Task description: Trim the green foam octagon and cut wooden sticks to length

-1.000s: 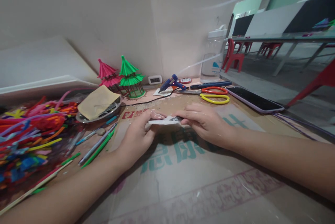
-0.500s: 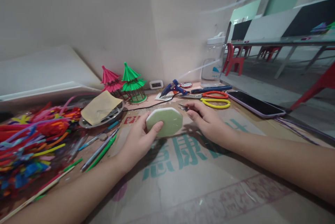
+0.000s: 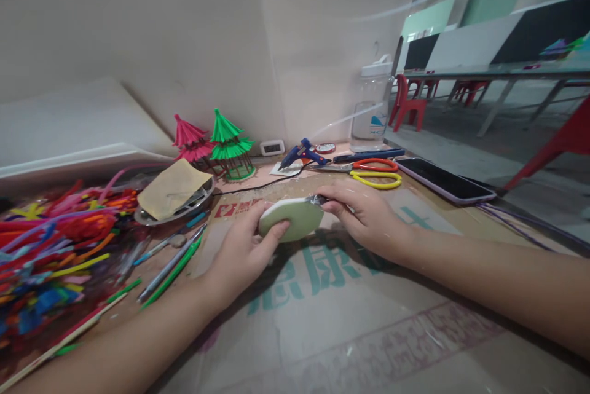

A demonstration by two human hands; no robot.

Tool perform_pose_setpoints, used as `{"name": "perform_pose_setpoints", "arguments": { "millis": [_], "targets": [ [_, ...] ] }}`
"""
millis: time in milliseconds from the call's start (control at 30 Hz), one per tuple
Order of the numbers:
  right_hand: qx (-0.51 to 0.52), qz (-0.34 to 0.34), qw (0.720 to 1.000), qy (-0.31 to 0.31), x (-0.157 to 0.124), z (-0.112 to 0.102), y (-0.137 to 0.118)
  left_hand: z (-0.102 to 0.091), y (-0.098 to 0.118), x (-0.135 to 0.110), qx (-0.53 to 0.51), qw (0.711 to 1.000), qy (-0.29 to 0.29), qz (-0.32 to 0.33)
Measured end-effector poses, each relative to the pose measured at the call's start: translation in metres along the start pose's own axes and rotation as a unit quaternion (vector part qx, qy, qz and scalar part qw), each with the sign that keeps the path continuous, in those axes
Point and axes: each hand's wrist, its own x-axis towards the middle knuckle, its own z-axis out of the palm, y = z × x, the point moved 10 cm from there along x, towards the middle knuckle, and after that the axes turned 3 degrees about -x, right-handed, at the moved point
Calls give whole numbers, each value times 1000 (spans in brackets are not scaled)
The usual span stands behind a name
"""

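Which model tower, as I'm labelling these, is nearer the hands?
The green tower; it stands right of the pink tower, nearer the octagonal piece in the left hand.

Frame centre: the right hand partly conceals a small dark metal tool. Right edge crops a red plastic chair.

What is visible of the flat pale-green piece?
The flat pale-green piece looks like stiff board, its upper edge white. It is tilted above the printed brown cardboard, face toward the camera. The bare left hand grips its left side; a small metallic tool in the bare right hand seems to touch its upper-right edge.
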Motion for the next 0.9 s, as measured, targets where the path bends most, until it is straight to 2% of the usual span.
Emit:
{"name": "perform_pose_setpoints", "arguments": {
  "millis": [167, 333, 900],
  "targets": [
    [-43, -36, 998, -15, 2, -2, -11, 1, 3, -4, 40, 999, -1, 36],
    [-61, -69, 996, -3, 3, -7, -19, 6, -2, -9, 47, 998, -20, 34],
    [-41, -92, 995, 6, 2, -8, -30, 7, 2, -12, 75, 994, -19, 71]
  ]
}}
